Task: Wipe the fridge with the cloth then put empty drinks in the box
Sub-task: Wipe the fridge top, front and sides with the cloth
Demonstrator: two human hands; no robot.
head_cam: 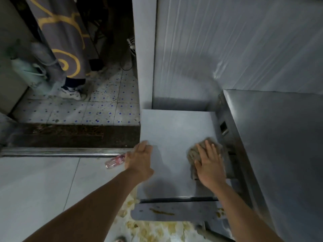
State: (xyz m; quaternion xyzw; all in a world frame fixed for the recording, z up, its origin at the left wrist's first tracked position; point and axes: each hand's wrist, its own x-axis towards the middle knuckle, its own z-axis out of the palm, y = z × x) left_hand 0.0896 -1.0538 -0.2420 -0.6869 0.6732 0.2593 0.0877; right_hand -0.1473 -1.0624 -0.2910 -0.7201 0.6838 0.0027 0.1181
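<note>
I look down on the flat grey top of a small fridge (173, 135). My right hand (208, 165) lies flat on a brownish-grey cloth (194, 151) at the top's right edge, fingers spread over it. My left hand (139, 158) rests on the left edge of the fridge top, fingers curled over the side. An empty clear drink bottle with a pink label (115, 161) lies on the floor just left of my left hand. No box shows in this view.
A steel counter (279, 145) stands right of the fridge, a white ribbed wall (227, 46) behind it. Yellowish spill marks (152, 226) cover the floor in front. A raised dark step (70, 135) leads to a tiled floor where a person's legs (73, 84) stand.
</note>
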